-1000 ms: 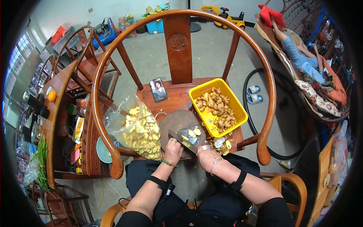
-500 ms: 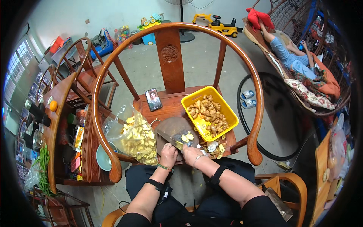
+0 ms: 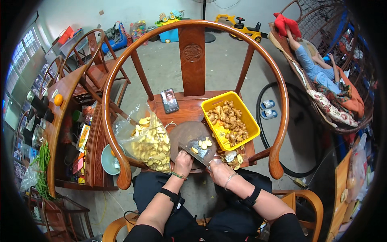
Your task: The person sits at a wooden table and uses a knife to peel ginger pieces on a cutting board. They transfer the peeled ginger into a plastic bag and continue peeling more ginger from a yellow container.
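Note:
A kitchen knife (image 3: 193,154) with a broad blade is in my right hand (image 3: 222,174), its handle wrapped by closed fingers. The blade slants up and left over a round dark chopping board (image 3: 181,132) on the chair seat. My left hand (image 3: 183,162) is closed by the board's near edge, against the blade; what its fingers hold is hidden. A few pale ginger slices (image 3: 204,143) lie beyond the blade. Left of the board stands a clear plastic bag (image 3: 150,147) full of sliced ginger. A yellow basket (image 3: 256,128) of whole ginger roots (image 3: 229,117) sits to the right.
The wooden chair's curved rail (image 3: 108,101) surrounds the seat. A phone (image 3: 169,101) lies behind the board; ginger scraps (image 3: 237,160) lie below the basket. A pale bowl (image 3: 109,159) is at left. A person (image 3: 318,66) reclines at far right, near slippers (image 3: 268,109).
The view has shifted slightly. My right hand and the knife handle have moved right and down, away from my left hand, and more of the blade shows across the board.

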The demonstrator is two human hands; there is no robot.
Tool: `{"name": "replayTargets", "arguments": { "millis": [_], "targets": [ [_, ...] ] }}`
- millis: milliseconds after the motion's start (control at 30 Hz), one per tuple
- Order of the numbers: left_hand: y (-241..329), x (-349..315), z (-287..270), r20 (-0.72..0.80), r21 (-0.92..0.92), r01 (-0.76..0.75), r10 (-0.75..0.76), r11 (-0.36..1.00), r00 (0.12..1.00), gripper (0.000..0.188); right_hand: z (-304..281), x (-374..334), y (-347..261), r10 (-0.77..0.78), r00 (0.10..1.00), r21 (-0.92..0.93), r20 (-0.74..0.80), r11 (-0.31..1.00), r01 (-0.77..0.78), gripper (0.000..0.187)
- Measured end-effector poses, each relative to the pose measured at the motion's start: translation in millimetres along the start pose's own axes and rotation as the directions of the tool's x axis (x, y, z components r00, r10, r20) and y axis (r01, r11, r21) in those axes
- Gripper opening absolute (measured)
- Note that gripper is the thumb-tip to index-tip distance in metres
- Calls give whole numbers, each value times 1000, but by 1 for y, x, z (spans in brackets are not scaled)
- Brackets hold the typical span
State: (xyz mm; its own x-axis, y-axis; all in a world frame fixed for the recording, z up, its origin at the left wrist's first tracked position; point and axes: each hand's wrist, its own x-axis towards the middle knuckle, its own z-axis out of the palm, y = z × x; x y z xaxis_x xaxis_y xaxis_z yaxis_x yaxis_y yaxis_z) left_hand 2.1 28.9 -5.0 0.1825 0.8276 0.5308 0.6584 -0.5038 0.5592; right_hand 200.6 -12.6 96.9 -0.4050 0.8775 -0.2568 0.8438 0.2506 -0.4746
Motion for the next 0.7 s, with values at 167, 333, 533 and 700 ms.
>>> {"name": "replayTargets", "arguments": {
  "millis": [167,333,533,700],
  "targets": [
    [-4,-1,2,-25,-1,3,-3,1000,1000,25,-8,0,-9,39,995,-104,88,994,-30,21],
    [-5,-1,0,2,1,24,-24,1000,1000,26,-18,6,-22,119,980,-109,159,989,-103,20],
    [-1,3,2,2,3,50,-50,999,999,25,-18,15,-21,116,981,-75,156,992,-105,18],
    [3,1,-1,-27,-4,85,-85,996,996,19,-22,31,-33,175,959,-89,222,983,-159,19]
  ]
}}
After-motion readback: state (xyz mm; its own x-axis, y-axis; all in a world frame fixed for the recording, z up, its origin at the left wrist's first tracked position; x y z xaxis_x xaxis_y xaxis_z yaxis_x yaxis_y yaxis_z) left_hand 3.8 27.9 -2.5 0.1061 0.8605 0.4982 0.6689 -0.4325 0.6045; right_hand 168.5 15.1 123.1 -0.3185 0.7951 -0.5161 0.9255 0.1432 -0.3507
